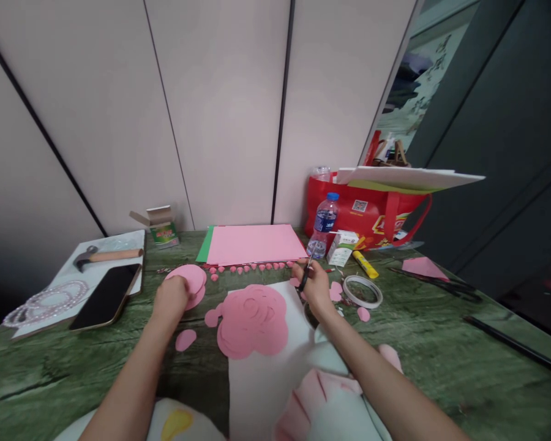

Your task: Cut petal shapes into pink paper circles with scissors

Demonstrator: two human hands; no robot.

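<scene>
My left hand (172, 298) is closed on a pink paper cutout (193, 277) with rounded lobes, left of centre. Small black scissors (305, 274) are in my right hand (315, 286), their blades pointing up and away. Between my hands, a flower-shaped stack of pink paper (253, 321) lies on a white sheet (252, 392). Smaller pink pieces lie around it, one an oval (185, 340) below my left hand. Behind them, a row of little pink pieces (252, 267) runs along the front edge of a pink sheet stack (257, 244).
At the left are a hammer (114, 255), a phone (106, 296), beads (50, 303) and a small open box (163, 231). To the right stand a bottle (324, 223), a carton (342, 247) and a red bag (371, 214), with tape (362, 291) and a glue tube (365, 264) nearby.
</scene>
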